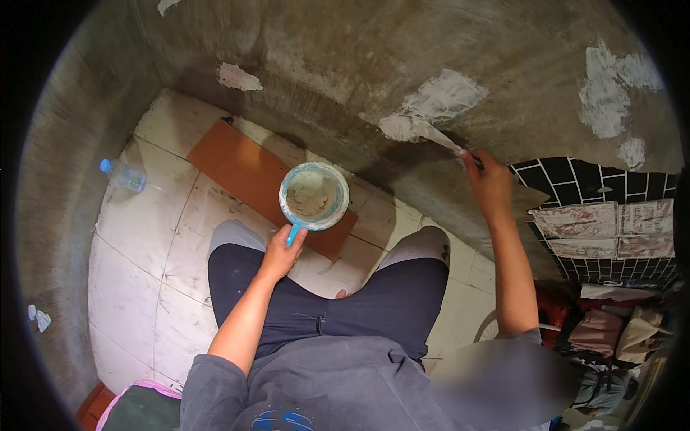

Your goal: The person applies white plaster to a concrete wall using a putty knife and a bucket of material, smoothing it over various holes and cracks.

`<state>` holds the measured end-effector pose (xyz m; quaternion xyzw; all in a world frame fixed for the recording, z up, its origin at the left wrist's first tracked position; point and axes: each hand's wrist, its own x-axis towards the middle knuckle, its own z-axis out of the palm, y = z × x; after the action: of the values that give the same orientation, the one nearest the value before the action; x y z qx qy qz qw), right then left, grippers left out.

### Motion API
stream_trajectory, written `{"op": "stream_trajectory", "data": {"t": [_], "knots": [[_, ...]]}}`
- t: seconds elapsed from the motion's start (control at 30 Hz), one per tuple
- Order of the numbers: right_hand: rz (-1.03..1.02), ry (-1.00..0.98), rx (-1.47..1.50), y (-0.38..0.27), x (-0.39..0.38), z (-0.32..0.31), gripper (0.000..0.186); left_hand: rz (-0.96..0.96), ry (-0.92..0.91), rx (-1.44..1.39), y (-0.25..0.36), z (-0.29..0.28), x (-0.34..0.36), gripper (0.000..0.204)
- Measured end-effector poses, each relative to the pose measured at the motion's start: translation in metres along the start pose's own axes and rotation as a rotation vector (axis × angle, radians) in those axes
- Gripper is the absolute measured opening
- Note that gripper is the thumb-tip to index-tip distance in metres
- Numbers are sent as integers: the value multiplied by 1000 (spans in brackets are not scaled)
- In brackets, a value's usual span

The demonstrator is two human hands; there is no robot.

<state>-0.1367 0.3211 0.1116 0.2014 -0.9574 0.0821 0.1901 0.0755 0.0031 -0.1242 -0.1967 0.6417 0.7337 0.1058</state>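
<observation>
My left hand (282, 255) is closed around the short blue handle of a round dipper (344, 204), held above the floor between my knees. Pale, lumpy filler paste (313, 197) lies in the dipper, and its rim is smeared with it. Out to the right, my right hand (490, 181) grips a putty knife (440, 138). The knife's whitish blade reaches left to the wall, at the lower end of a white filler patch (447, 95). The knife's handle is mostly hidden in my fingers.
More white patches (607, 90) mark the grey-brown wall (338, 65). An orange-brown board (241, 161) lies on the pale tiled floor (129, 287), with a clear plastic bottle (131, 177) to its left. Black tiles (564, 183) and piled clothes (600, 330) are at the right.
</observation>
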Motion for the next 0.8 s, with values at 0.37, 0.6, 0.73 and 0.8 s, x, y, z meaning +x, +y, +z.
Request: {"op": "stream_trajectory", "data": {"t": [0.37,0.6,0.73,0.8], "knots": [[-49,-30,11,-30,14,28,34,46,-16,38,-3,4,5,38],[53,-72,-26,-25,16,-47,34,-8,-11,-7,-2,0,1,38],[-36,-141,-65,-39,8,-25,34,-43,-29,-10,8,1,-2,37],[-71,-182,-132,-54,5,8,35,-19,-23,3,8,1,-1,37]]}}
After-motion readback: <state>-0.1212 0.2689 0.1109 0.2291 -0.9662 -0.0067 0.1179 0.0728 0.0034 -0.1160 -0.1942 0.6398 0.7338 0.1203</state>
